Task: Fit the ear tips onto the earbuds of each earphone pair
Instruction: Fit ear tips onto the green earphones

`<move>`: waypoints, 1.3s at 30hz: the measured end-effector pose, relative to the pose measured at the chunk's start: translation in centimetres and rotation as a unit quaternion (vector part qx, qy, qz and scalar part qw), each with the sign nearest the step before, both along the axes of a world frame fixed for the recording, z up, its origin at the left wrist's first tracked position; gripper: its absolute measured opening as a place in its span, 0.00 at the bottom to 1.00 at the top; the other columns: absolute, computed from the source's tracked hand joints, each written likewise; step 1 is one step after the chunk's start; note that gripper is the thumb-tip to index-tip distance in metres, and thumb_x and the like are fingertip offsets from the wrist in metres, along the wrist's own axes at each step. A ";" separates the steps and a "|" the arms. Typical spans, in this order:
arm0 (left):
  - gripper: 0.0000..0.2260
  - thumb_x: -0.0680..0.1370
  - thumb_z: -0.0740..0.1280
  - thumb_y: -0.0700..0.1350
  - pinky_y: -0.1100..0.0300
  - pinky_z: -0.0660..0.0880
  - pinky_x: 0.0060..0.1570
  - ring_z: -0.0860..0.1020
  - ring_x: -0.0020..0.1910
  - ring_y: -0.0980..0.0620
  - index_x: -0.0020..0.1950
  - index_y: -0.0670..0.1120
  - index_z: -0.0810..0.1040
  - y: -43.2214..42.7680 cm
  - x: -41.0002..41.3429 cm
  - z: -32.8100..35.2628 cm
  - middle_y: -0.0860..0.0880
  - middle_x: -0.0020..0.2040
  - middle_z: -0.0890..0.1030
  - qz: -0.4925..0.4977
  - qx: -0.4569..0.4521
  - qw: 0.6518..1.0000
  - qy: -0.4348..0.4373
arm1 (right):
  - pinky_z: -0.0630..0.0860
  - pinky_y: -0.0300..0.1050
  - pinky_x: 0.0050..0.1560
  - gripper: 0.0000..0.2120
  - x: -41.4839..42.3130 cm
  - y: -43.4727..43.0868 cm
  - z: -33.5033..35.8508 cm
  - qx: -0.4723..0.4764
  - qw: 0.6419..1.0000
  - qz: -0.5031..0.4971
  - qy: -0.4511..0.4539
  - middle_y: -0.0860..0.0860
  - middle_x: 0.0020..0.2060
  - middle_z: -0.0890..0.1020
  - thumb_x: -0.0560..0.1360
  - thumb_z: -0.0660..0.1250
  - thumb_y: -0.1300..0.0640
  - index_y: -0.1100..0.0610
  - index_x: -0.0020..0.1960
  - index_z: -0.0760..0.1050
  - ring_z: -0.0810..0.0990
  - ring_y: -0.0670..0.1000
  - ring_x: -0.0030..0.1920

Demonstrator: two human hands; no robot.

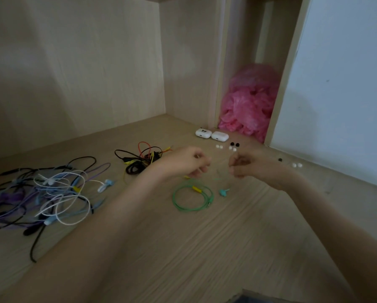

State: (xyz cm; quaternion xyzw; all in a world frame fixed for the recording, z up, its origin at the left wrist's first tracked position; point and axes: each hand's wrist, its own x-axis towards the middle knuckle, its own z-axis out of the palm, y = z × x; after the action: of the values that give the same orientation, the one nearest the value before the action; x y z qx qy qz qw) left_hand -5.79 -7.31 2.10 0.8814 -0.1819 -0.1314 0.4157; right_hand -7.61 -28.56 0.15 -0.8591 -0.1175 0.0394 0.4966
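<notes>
A green earphone pair (193, 197) lies coiled on the wooden floor, one teal earbud (223, 192) beside it. Its thin cable rises toward my left hand (186, 161), whose fingers are curled above the coil; what they pinch is blurred. My right hand (246, 165) hovers a short way to the right, fingers curled around something too small to make out. Loose white ear tips (219, 146) and black ear tips (235, 144) lie just beyond my hands. More white ear tips (297, 165) sit to the right.
A tangle of purple, blue, white and black earphones (43, 193) lies at the left. A black, red and yellow bundle (142, 157) sits behind my left hand. Two white earbud cases (211, 134) stand near a pink plastic bag (249, 103). Walls close in behind and right.
</notes>
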 end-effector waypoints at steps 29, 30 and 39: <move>0.09 0.80 0.61 0.40 0.67 0.70 0.34 0.74 0.32 0.58 0.40 0.45 0.76 -8.8 7.2 -3.2 0.49 0.37 0.78 0.055 -0.061 0.993 0.087 | 0.62 0.51 0.64 0.13 8.7 -7.4 -3.8 -0.447 0.840 -0.301 -0.069 0.59 0.59 0.75 0.77 0.59 0.59 0.60 0.59 0.74 0.69 0.61 0.63; 0.09 0.80 0.61 0.40 0.65 0.71 0.38 0.74 0.34 0.57 0.40 0.45 0.76 -8.6 7.1 -3.2 0.48 0.38 0.78 0.055 -0.065 0.992 0.088 | 0.64 0.51 0.62 0.12 8.7 -7.2 -3.7 -0.435 0.842 -0.307 -0.083 0.60 0.58 0.75 0.77 0.60 0.59 0.61 0.58 0.75 0.70 0.61 0.61; 0.02 0.80 0.61 0.39 0.65 0.75 0.40 0.76 0.36 0.57 0.49 0.44 0.73 -4.6 1.2 -2.3 0.50 0.40 0.79 0.099 -0.187 0.974 0.075 | 0.70 0.38 0.38 0.03 2.6 2.5 -0.3 0.040 0.980 -0.189 -0.043 0.50 0.41 0.77 0.75 0.66 0.61 0.55 0.48 0.75 0.74 0.48 0.42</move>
State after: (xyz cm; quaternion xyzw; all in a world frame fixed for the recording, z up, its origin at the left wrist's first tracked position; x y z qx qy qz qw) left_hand -4.60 -11.96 -0.20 0.7894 -0.0829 -0.1190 0.5965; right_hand -4.98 -26.11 -0.19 -0.8461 0.0241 -0.0973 0.5236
